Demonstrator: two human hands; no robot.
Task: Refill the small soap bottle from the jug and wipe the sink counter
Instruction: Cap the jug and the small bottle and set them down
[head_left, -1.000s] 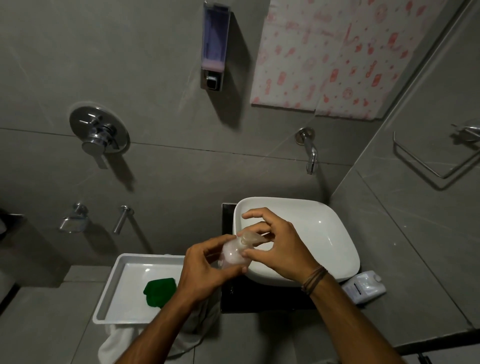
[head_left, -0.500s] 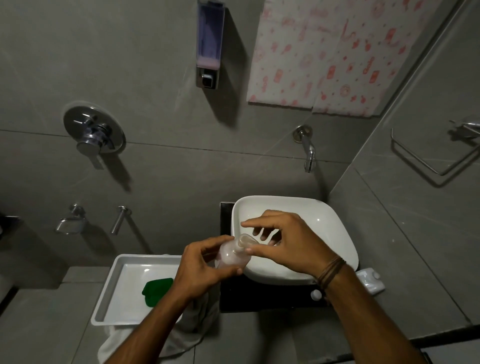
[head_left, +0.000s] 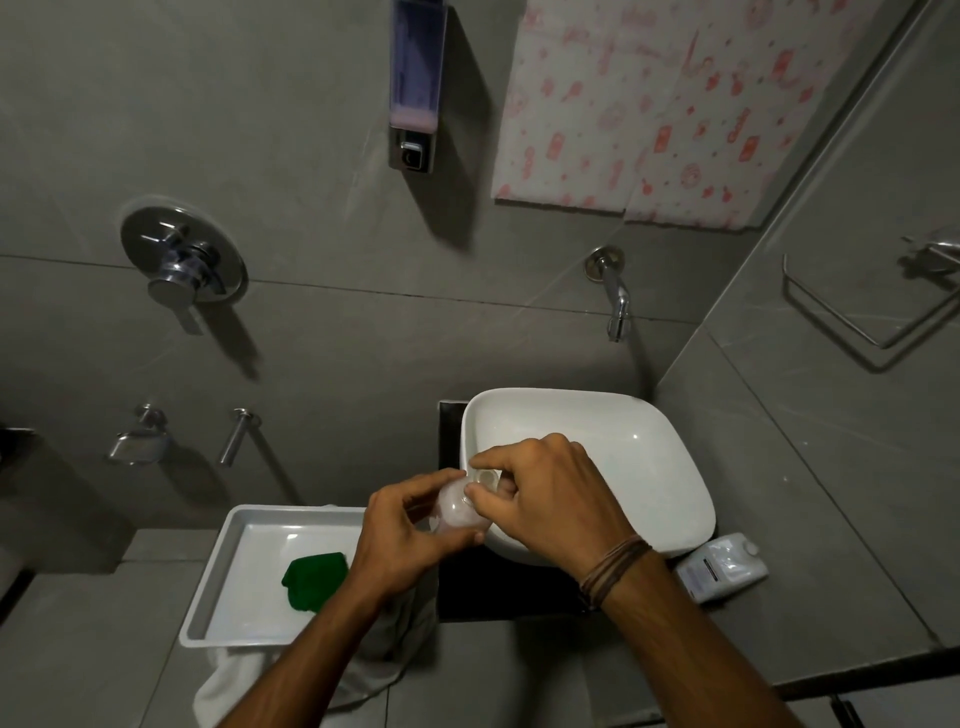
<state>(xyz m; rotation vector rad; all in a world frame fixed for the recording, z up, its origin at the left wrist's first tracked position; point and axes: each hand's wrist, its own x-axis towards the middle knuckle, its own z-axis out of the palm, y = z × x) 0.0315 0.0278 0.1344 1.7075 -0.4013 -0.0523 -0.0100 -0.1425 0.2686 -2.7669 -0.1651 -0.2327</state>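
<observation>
A small clear soap bottle (head_left: 457, 512) with pale pink liquid is held over the left rim of the white sink basin (head_left: 649, 447). My left hand (head_left: 400, 535) wraps around its body. My right hand (head_left: 550, 493) pinches the cap at the bottle's top with thumb and forefinger. The white jug (head_left: 724, 566) lies on its side on the dark counter (head_left: 498, 597), to the right of the basin and behind my right wrist. A green cloth (head_left: 314, 579) lies in the white tray (head_left: 218, 587) on the left.
A wall tap (head_left: 615, 301) sticks out above the basin. A wall soap dispenser (head_left: 415, 88) hangs higher up. A shower mixer (head_left: 182, 260) and two smaller taps sit on the left wall. A white towel (head_left: 234, 686) hangs under the tray. A towel ring (head_left: 872, 306) is at the right.
My right hand has shifted its grip on the bottle's cap, the fingers curling in from a spread pose. The bottle stays in my left hand. The view has drifted slightly.
</observation>
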